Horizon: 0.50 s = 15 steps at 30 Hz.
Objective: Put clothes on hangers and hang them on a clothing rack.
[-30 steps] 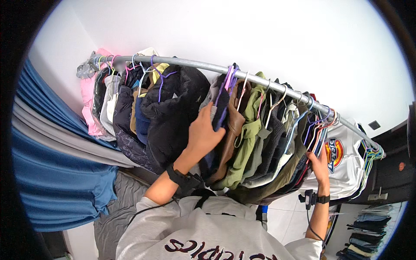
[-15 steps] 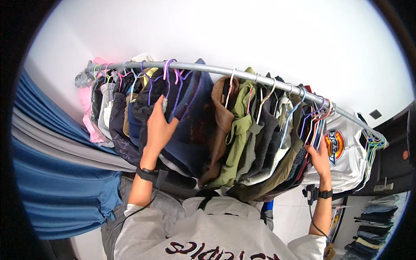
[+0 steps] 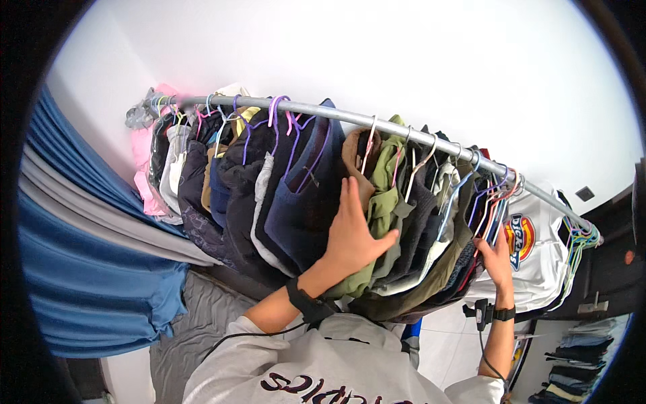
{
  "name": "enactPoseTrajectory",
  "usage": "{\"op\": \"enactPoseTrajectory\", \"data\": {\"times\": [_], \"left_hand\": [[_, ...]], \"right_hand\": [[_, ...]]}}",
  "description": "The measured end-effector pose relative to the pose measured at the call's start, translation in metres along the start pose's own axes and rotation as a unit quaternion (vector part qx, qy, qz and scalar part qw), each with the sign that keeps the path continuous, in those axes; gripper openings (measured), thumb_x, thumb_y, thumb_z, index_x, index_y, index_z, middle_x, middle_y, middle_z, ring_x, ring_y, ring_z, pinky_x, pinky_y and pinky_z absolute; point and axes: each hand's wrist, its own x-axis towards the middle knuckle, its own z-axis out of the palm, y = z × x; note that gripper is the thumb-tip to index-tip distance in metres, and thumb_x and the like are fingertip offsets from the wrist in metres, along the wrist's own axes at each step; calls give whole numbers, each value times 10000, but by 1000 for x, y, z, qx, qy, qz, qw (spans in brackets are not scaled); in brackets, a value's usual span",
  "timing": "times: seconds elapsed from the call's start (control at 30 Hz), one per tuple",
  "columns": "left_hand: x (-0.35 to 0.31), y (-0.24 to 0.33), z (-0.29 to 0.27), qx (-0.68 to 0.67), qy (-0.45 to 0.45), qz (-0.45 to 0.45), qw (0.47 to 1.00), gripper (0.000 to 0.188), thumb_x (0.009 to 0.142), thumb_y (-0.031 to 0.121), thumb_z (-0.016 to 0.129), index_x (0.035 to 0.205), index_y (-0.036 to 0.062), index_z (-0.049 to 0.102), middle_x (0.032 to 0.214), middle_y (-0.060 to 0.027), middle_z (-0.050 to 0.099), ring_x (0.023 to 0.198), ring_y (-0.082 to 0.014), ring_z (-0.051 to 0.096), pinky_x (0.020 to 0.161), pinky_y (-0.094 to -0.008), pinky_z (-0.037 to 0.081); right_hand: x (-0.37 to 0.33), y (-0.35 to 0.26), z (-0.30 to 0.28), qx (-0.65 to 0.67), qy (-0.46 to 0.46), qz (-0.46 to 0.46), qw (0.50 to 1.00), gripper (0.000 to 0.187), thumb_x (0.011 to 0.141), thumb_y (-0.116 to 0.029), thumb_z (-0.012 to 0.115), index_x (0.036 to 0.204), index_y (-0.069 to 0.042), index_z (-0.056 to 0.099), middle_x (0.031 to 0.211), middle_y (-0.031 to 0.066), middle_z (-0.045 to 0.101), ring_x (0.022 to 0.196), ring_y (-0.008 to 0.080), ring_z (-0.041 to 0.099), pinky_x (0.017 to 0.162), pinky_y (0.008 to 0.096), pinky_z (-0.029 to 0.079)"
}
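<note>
A metal clothes rail full of garments on hangers runs across in front of me. My left hand is open against the hanging clothes, fingers straight up and thumb spread to the right. Its fingertips touch a brown garment, and the thumb lies in front of a green garment. A navy V-neck top hangs just left of that hand. Further right, my right hand has thumb and fingers around the edges of several dark garments, beside a white printed T-shirt. The fingers are partly hidden.
Blue and grey curtains hang at the left. Bare coloured hangers bunch at the rail's right end. A dark door stands at the right, with folded clothes stacked below. Grey cloth lies at the lower left.
My left hand has moved right, from the dark garments under the purple hangers to the brown and green ones. A light grey garment shows left of the navy top. My right hand stays put.
</note>
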Motion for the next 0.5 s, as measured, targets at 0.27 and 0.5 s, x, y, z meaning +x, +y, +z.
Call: {"op": "enactPoseTrajectory", "data": {"times": [0.27,0.5], "left_hand": [[16,-50,-37,-71,127,-17,989,824,798,24,715,1567,28,419,1437,-285,597,1257,-433,642,1036,-451,539],[11,-70,-66,5,149,-27,988,839,801,-6,710,1568,-25,370,1513,-277,528,1345,-440,572,1125,-448,470]], "right_hand": [[4,17,-7,20,-2,-26,999,580,912,-53,684,1462,3,508,1183,79,703,1028,148,643,931,304,518],[7,23,-6,-12,2,-49,999,629,892,-94,711,1481,-11,507,1153,74,698,1002,134,622,908,306,520]]}}
